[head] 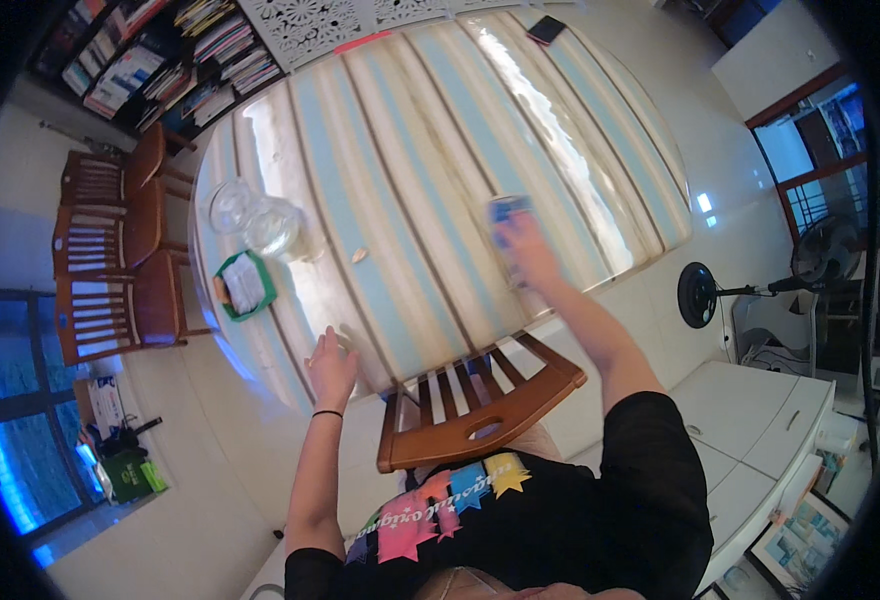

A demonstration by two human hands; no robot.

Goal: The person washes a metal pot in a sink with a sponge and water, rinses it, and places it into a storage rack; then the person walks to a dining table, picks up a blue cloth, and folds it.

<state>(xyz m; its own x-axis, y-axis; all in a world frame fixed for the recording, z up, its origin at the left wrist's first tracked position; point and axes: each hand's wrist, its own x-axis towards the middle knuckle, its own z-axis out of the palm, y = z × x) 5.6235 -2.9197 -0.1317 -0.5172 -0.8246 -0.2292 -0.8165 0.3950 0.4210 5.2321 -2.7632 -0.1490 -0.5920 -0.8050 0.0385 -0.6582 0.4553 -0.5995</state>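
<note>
My right hand (533, 251) presses a blue cloth (510, 202) against the striped tablecloth (425, 225). Both hand and cloth are blurred, so the cloth's exact shape is unclear. My left hand (333, 373) is at the table's near edge, fingers apart, with no held object visible. A small brownish-white object (360, 256) lies on the tablecloth between my hands, too small to identify. Left of it stands a clear glass pitcher (273, 229) beside another clear glass vessel (230, 208). Nearer my left hand sits a green box (268, 286) with white contents.
A wooden chair (477, 431) stands between me and the table. More wooden chairs (156, 292) line the left side. A dark phone (546, 30) lies at the far edge. To the right are a standing fan (697, 295) and white cabinets (744, 409).
</note>
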